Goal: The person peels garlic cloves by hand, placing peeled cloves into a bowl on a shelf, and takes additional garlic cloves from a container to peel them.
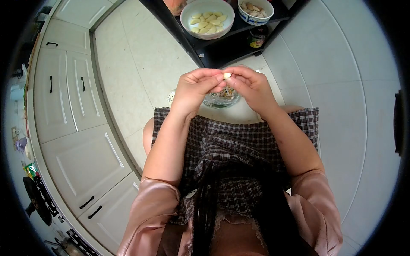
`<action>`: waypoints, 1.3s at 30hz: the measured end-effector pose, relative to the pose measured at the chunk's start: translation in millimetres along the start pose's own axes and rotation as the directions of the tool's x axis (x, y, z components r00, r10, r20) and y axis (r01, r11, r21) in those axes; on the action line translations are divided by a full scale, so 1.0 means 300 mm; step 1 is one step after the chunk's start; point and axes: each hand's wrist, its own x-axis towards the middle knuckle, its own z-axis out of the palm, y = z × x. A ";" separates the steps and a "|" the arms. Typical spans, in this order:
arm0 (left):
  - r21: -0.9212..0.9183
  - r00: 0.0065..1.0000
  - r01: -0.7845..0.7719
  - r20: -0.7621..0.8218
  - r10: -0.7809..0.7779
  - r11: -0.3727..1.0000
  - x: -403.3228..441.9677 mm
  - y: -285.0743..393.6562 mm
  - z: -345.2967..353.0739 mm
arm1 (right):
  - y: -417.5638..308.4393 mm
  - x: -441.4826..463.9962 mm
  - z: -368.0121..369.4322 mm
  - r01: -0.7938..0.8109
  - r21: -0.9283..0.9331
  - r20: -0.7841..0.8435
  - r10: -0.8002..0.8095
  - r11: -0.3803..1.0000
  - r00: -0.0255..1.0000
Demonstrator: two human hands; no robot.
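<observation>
A pale garlic clove (226, 76) is pinched between the fingertips of both hands, above my lap. My left hand (200, 87) grips it from the left side, thumb and fingers pressed together. From the other side my right hand (250, 87) closes thumb and forefinger on the same clove. Below the hands, partly hidden by them, a plastic-lined bin (222, 102) holds scraps that look like peelings. On the shelf ahead stands a white bowl (184, 25) with several peeled garlic cloves (209, 21). To its right, a patterned bowl (256, 20) contains several unpeeled-looking cloves (253, 8).
The bowls rest on a black shelf unit (218, 57), with a dark-lidded jar (257, 37) on a lower level. Cream cabinets (85, 162) line the left side under a cluttered counter. A tiled wall (337, 85) rises on the right. A checked apron (239, 145) covers my lap.
</observation>
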 end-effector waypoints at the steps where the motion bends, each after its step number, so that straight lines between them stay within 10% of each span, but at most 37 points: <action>1: 0.095 0.998 -0.044 -0.034 0.048 0.994 -0.007 0.009 0.014 | -0.008 -0.002 0.003 -0.060 0.078 -0.002 0.060 0.995 0.998; 17: 0.420 0.889 -0.443 0.090 0.449 0.792 -0.002 -0.024 0.025 | 0.005 0.004 -0.033 -0.213 0.251 0.043 0.209 0.944 0.977; 39: 0.370 0.966 -0.249 0.023 0.259 0.895 -0.003 -0.022 0.006 | 0.016 0.012 -0.042 -0.274 0.464 0.073 0.272 0.842 0.960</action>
